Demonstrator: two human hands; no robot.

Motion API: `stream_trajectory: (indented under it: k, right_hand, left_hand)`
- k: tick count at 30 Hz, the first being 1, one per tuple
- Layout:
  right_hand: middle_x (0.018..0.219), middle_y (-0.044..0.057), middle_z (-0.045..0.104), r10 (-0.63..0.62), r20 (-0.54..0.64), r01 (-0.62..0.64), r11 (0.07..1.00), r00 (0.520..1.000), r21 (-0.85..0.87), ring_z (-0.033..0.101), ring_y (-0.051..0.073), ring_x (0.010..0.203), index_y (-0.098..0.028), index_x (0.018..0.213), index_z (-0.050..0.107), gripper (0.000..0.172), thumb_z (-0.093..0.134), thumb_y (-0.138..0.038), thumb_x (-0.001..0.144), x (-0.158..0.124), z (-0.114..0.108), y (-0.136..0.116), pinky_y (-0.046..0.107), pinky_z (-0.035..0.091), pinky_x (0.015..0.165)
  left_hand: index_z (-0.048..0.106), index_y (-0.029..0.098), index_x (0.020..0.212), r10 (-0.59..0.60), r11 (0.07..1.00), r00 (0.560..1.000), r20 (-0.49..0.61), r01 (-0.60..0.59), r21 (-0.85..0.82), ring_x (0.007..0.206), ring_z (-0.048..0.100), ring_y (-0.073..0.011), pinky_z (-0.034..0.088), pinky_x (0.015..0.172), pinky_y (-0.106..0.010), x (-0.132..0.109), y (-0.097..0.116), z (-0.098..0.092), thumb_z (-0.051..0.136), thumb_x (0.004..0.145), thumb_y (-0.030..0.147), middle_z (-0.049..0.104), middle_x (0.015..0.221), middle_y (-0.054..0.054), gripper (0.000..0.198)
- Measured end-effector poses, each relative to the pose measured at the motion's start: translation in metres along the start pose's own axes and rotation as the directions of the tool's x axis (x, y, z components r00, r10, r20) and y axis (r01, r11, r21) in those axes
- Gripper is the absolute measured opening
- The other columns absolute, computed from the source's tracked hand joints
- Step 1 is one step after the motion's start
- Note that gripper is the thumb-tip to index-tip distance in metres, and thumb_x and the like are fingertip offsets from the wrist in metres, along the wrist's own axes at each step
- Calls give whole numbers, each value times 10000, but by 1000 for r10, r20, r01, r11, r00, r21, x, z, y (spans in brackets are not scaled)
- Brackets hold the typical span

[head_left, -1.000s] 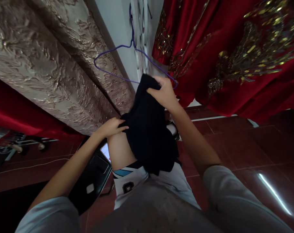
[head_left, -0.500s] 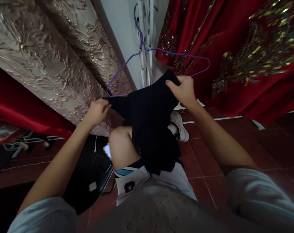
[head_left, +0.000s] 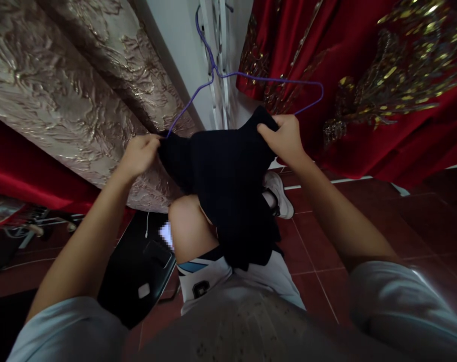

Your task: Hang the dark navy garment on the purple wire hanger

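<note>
A dark navy garment (head_left: pixel 232 186) is stretched between my two hands above my lap, its lower part draped over my thighs. My left hand (head_left: pixel 141 153) pinches its upper left corner. At the upper right corner, my right hand (head_left: pixel 284 138) grips the cloth with the thumb on top. Behind the garment is a purple wire hanger (head_left: pixel 251 77), its hook up by a white metal frame. The hanger's left end goes out of sight at the cloth beside my left hand; its right end shows bare above my right hand.
Textured beige fabric (head_left: pixel 81 95) hangs at the left. Red cloth (head_left: pixel 288 35) with gold sequins hangs at the right, near the white metal frame (head_left: pixel 220 60). Low on the left, a black surface (head_left: pixel 126 271) holds a small white case (head_left: pixel 144 290). The floor (head_left: pixel 318 241) has red tiles.
My left hand has moved up and left, pulling the garment's left corner up over the hanger's left end. My right hand keeps its grip almost in place.
</note>
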State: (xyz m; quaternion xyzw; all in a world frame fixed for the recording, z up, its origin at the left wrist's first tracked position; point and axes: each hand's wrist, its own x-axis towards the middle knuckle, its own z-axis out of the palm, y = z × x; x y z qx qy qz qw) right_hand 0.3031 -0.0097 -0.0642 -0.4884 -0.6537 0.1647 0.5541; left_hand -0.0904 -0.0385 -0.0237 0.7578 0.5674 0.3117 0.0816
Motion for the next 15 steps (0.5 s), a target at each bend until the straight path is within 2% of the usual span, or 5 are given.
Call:
stream_trajectory:
  k: [6, 8, 11, 13, 15]
  right_hand:
    - [722, 21, 594, -18, 163, -5, 990, 986, 140, 609, 180, 767, -185, 748, 622, 237, 696, -371, 876, -26, -3, -18, 335, 548, 772]
    - [981, 76, 716, -128, 71, 121, 988, 989, 99, 671, 209, 992, -183, 987, 699, 152, 711, -283, 873, -30, -17, -26, 370, 540, 945]
    - [1396, 161, 631, -271, -174, 268, 963, 947, -39, 645, 194, 1203, -170, 1290, 669, 452, 727, -146, 842, -15, -52, -28, 326, 510, 1006]
    - [1286, 155, 706, -224, -186, 216, 974, 957, -62, 710, 151, 1037, -140, 1166, 749, 362, 748, -129, 805, 4, -80, -24, 281, 526, 798]
    - [882, 85, 782, -111, -143, 105, 993, 983, -47, 710, 96, 786, -93, 797, 780, 107, 750, -194, 783, 22, -106, -19, 295, 433, 601]
  left_hand:
    - [528, -14, 1262, 365, 919, 928, -69, -371, -133, 1193, 608, -198, 393, 1111, -445, 39, 41, -5, 527, 1003, 144, 661, 1180, -94, 303]
    - [534, 11, 1279, 386, 921, 921, -56, -388, -44, 1164, 617, -198, 402, 1127, -474, 46, 47, -1, 580, 1006, 149, 668, 1171, -84, 309]
    - [606, 33, 1184, 354, 932, 935, -24, -350, 96, 1156, 603, -228, 427, 1118, -502, 54, 46, 1, 640, 1014, 260, 659, 1151, -72, 286]
    - [622, 14, 1170, 365, 919, 930, -32, -355, 171, 1158, 587, -235, 438, 1094, -496, 58, 42, -1, 635, 1023, 349, 634, 1124, -78, 366]
    - [642, 10, 1131, 369, 915, 926, -75, -348, 204, 1148, 565, -226, 443, 1072, -476, 61, 35, -4, 623, 1027, 426, 604, 1120, -94, 429]
